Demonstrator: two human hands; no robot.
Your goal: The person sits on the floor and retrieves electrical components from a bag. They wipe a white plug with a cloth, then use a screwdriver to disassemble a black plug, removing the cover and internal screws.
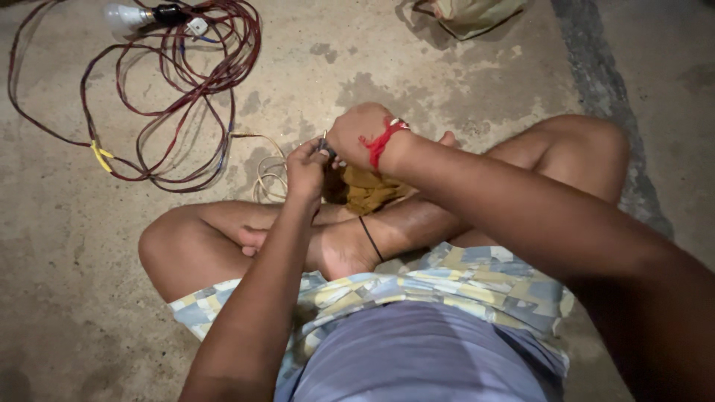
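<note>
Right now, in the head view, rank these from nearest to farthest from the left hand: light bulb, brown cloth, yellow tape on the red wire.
1. Brown cloth, just right of the left hand, over the ankles.
2. Yellow tape, far left on the red wire.
3. Light bulb, top left corner.

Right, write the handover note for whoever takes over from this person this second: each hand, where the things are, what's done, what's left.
Left hand: closed, pinching a small dark item I cannot identify, above the crossed legs.
Right hand: closed on the same spot, touching the left hand.
Things: thin pale wire loops on the floor just beyond the hands; mustard cloth lies under them. Red cable coil with its bulb lies apart, far left.
Done: cannot tell; the work point is hidden by the fingers.
Left: whatever is going on between the fingertips is not visibly finished.
</note>
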